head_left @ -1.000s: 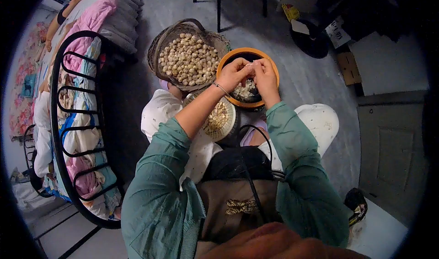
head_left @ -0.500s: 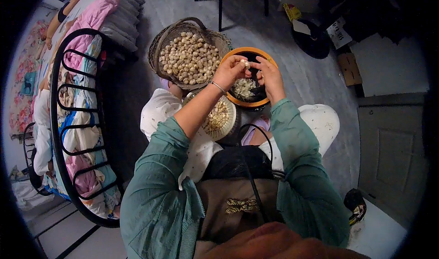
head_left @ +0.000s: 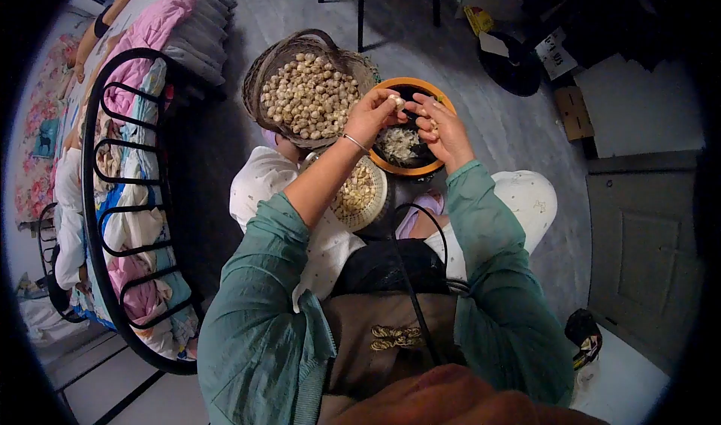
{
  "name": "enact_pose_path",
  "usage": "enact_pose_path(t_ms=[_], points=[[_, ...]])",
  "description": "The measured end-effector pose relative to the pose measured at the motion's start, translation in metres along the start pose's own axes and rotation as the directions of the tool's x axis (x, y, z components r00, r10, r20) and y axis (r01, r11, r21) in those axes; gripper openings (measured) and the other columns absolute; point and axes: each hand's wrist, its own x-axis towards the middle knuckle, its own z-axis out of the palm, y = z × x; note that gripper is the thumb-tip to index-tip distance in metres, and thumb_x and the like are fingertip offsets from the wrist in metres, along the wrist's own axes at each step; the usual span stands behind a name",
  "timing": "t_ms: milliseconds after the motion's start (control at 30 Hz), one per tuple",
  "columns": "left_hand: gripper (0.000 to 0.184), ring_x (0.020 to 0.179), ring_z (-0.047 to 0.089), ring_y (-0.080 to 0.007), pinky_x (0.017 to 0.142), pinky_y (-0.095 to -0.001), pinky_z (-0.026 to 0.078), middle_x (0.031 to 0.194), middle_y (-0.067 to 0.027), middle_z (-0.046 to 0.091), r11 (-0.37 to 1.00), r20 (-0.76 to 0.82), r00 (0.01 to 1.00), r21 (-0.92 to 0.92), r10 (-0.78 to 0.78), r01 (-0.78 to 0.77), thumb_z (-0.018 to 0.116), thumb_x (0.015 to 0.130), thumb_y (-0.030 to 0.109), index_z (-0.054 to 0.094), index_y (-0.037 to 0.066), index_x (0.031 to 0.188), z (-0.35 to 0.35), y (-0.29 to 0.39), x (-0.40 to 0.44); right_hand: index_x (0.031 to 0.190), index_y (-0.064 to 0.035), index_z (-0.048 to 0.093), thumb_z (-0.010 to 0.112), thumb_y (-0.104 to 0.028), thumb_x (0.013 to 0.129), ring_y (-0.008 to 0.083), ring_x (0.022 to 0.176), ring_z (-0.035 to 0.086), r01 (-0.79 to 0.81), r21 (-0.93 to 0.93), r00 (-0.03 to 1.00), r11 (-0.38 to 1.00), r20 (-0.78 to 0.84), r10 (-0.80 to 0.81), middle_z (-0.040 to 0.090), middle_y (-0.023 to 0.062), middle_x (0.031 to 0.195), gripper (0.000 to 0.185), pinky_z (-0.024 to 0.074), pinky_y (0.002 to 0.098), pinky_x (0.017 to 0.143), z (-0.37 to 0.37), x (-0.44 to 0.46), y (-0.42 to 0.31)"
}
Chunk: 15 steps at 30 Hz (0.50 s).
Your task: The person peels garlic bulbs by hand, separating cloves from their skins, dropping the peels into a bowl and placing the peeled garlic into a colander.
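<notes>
Between the thumb and fingers of my left hand (head_left: 372,117) is a whitish garlic bulb (head_left: 398,103). My right hand (head_left: 446,134) is beside it, its fingers curled inward and their tips close to the bulb; a pale bit shows among them, too small to name. Both hands are above an orange-rimmed dark basin (head_left: 443,98), where papery garlic skins (head_left: 399,146) lie. To the left stands a wicker basket (head_left: 255,87) full of garlic bulbs (head_left: 309,94). Nearer my lap, partly behind my left forearm, a pale colander (head_left: 384,192) holds peeled garlic cloves (head_left: 359,192).
A black metal bed frame (head_left: 92,200) with rumpled bedding (head_left: 143,230) stands at left, where part of another person (head_left: 113,12) shows. Chair legs (head_left: 361,19) rise at the top. A cardboard box (head_left: 574,113) and grey door (head_left: 642,260) are at right. A black cable (head_left: 409,275) hangs before me.
My left hand and the garlic bulb have shifted slightly left. The right hand's fingers have curled in more and drawn a little away from the bulb.
</notes>
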Motion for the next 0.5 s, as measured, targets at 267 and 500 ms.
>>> enact_pose_path(t_ms=[267,500], points=[[0.020,0.078,0.061,-0.0175,0.074,-0.0316,0.053,0.096,-0.0103,0.059,1.000,-0.004,1.000,-0.020,-0.004,0.004,0.054,0.091,0.015,0.053,0.001,0.105,-0.001,0.001,0.000,0.119,-0.0026,0.045,0.045,-0.017,0.094,0.0059,0.059,0.043,0.036,-0.028,0.996,0.999,-0.083,-0.038,0.052,0.0040,0.082,0.028,0.0299,0.0173,0.042,-0.004,0.002,0.002],[0.022,0.081,0.060,-0.0148,0.075,-0.0290,0.052,0.095,-0.0068,0.059,0.996,-0.024,0.999,0.084,0.029,-0.027,0.056,0.089,0.015,0.055,0.001,0.106,-0.001,0.001,-0.001,0.114,-0.0057,0.049,0.049,-0.023,0.093,0.0052,0.059,0.043,0.120,-0.509,0.981,0.852,-0.069,-0.180,0.050,0.0008,0.076,0.027,0.0326,0.0177,0.045,0.009,0.000,0.009]])
